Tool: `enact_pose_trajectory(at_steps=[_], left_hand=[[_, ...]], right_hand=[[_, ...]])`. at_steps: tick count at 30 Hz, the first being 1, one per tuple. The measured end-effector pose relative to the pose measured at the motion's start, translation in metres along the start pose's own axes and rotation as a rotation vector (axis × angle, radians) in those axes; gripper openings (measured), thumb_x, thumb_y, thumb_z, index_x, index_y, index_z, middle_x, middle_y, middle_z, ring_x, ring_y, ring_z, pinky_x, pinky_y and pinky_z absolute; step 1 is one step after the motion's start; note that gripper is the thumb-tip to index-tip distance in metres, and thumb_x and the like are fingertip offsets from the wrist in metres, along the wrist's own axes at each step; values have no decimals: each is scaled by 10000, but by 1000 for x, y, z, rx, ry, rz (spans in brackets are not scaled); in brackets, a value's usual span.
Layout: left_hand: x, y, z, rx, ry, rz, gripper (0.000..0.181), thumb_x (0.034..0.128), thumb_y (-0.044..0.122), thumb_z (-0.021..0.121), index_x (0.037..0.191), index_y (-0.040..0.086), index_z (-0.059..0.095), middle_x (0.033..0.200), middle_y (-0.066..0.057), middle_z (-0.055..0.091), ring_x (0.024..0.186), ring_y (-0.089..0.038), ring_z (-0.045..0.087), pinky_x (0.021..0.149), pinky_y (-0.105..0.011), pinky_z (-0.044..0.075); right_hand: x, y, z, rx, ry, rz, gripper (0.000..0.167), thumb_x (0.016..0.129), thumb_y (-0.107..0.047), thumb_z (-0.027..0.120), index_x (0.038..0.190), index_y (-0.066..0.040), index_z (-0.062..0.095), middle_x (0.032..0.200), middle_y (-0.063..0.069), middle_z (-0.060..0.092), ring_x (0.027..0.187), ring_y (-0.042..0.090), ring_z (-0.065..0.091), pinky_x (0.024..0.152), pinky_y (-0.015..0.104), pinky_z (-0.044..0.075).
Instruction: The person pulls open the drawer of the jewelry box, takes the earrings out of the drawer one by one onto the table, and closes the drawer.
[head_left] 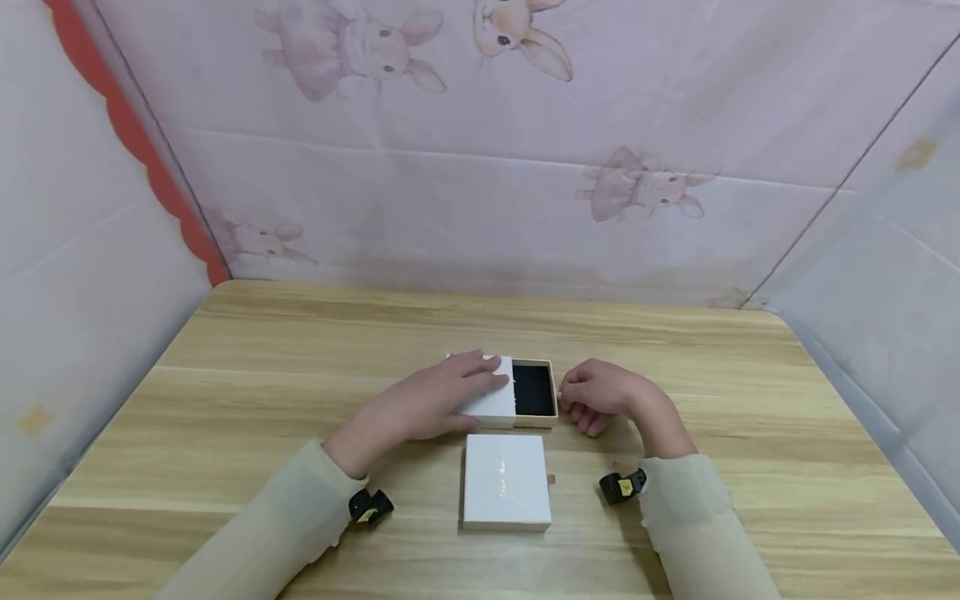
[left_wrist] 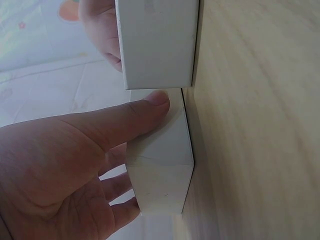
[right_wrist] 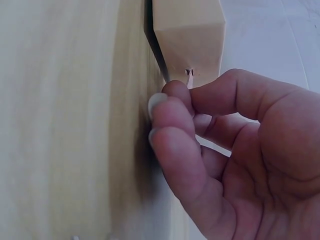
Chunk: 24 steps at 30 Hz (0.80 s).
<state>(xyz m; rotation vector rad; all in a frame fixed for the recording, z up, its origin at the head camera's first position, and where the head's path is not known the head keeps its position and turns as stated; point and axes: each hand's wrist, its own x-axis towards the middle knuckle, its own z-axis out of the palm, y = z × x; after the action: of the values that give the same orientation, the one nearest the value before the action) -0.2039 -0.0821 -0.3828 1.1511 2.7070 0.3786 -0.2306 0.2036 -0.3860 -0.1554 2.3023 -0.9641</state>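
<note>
A white drawer-style gift box lies on the table, its white sleeve point(head_left: 489, 408) to the left and its tan inner drawer point(head_left: 557, 405) pulled partway out to the right. Black lining point(head_left: 534, 390) shows inside the drawer. My left hand point(head_left: 431, 402) holds the sleeve, thumb on the near side and fingers over the top. At the drawer's right end, my right hand point(head_left: 600, 390) pinches the pink ribbon pull point(right_wrist: 190, 79) between thumb and finger. Closer to me sits a second white box point(head_left: 507, 479), closed, with gold lettering and a ribbon tab point(head_left: 552, 479) on its right.
Both boxes stand on a wood-grain table point(head_left: 300, 333). Behind it hangs a pink cloth backdrop point(head_left: 480, 225) with rabbit prints, and pale cloth walls flank both sides. A black camera mount sits at each sleeve cuff.
</note>
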Motion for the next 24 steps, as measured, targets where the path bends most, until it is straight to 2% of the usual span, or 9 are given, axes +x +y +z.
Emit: enact_pose_trajectory(at_steps=[24], left_hand=[[1, -2, 3, 9, 4, 7, 678, 949, 300, 690, 1550, 227, 384, 1646, -7, 262, 1529, -251, 193, 1232, -432, 215]], right_hand=[[-1, 1, -2, 7, 3, 12, 252, 995, -131, 487, 865, -11, 667, 726, 99, 609, 570, 181, 614, 568, 336, 601]])
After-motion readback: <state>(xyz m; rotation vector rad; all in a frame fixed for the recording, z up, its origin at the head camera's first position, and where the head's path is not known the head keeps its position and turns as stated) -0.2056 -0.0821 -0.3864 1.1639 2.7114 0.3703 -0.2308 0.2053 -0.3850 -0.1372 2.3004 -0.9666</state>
